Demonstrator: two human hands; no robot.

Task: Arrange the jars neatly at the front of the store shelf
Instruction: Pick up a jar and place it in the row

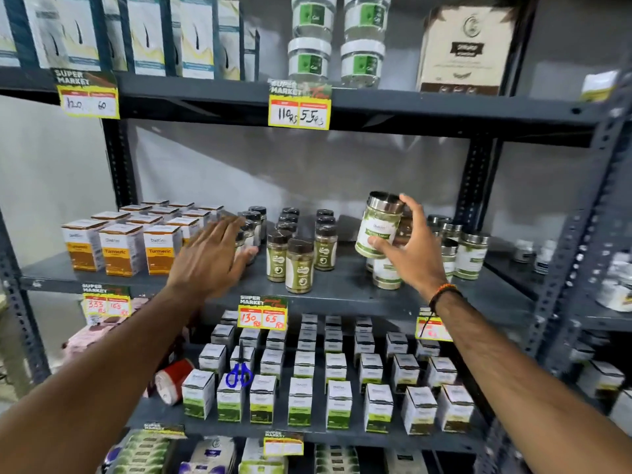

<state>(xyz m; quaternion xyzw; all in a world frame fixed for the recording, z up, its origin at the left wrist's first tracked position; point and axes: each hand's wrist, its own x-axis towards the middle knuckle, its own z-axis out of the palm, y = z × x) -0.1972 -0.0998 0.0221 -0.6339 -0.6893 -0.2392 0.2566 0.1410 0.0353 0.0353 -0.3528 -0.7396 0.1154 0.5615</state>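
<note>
The right hand (415,249) has its grip closed around a steel-lidded jar (378,225), tilted, lifted above the shelf (342,289) over more jars (470,254). The left hand (212,256) is spread open, empty, before dark-capped bottles (299,265). Turmeric boxes (123,248) stand further left.
</note>
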